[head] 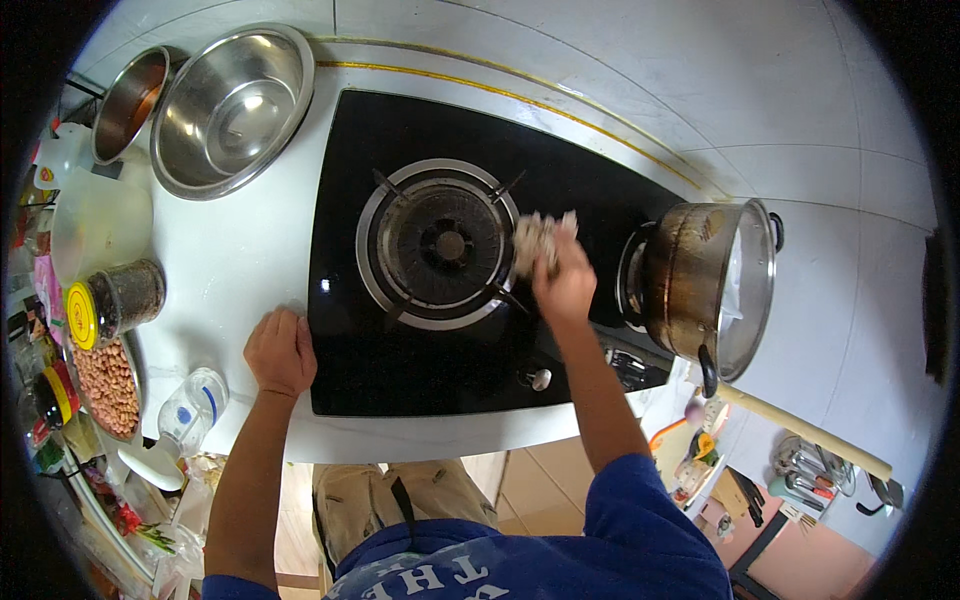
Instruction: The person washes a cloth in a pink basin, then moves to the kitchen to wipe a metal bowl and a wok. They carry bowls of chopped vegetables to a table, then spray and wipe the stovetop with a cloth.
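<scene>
A crumpled pale cloth (pixel 536 238), slightly blurred, is in my right hand (pixel 566 285), against the black glass gas cooktop (pixel 420 375) just right of the round burner (pixel 450 245). Black pan-support prongs stand around that burner's metal ring. Resting on the white countertop (pixel 225 262), my left hand (pixel 280 351) has its fingers curled in beside the cooktop's left edge, and nothing shows in it. A metallic control knob (pixel 539 379) is near the cooktop's front edge, below my right hand.
A large two-handled metal pot (pixel 690 285) stands on the right burner. To the left are a wide steel basin (pixel 232 112), a smaller metal bowl (pixel 131 105), a yellow-lidded jar (pixel 116 304), a tray of peanuts (pixel 109 386) and a clear spray bottle (pixel 191 409).
</scene>
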`<action>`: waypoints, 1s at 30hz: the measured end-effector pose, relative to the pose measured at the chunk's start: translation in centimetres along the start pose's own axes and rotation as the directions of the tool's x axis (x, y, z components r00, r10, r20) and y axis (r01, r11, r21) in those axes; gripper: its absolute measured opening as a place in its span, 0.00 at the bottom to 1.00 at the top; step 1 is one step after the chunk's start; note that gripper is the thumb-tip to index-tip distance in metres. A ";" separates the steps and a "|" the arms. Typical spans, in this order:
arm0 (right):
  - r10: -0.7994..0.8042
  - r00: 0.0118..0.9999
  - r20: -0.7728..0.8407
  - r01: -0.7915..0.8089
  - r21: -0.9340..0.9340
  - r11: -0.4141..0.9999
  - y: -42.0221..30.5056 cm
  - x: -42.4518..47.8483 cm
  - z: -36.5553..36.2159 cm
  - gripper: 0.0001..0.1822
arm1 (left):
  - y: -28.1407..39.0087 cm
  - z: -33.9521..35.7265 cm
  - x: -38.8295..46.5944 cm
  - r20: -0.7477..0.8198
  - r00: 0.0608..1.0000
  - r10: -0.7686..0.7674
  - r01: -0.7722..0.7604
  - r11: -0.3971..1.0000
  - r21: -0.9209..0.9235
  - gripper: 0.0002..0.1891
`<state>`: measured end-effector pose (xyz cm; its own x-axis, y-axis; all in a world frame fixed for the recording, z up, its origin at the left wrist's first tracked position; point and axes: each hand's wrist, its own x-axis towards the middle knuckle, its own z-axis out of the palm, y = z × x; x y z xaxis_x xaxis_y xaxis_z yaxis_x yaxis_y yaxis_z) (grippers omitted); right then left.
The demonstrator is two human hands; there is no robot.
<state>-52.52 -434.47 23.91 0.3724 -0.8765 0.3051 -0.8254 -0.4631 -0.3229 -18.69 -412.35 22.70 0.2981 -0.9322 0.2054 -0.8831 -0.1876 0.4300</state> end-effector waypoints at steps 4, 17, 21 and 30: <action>-0.043 0.997 0.066 0.047 -0.070 0.996 -0.6 -5.3 -2.3 0.21 | 0.1 -0.2 -0.2 0.010 1.000 -0.013 0.013 1.000 -0.002 0.09; 0.060 0.988 0.142 -0.037 -0.161 0.986 -1.5 15.7 4.5 0.19 | -0.3 0.0 -0.2 -0.013 0.999 -0.032 0.032 0.999 -0.013 0.09; -0.018 0.987 -0.159 -0.001 -0.115 0.993 4.7 9.8 3.7 0.21 | -0.1 -0.3 -0.3 0.018 0.999 -0.050 0.050 0.998 -0.032 0.09; 0.131 0.978 -0.159 -0.167 -0.238 0.957 2.8 6.6 2.3 0.19 | -0.6 0.0 -0.6 0.025 0.998 -0.049 0.050 0.996 -0.067 0.06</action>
<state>-51.38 -441.89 22.97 0.1883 -0.8975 0.3988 -0.9530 -0.2651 -0.1467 -18.34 -411.71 22.29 0.3315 -0.9295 0.1619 -0.8406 -0.2131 0.4980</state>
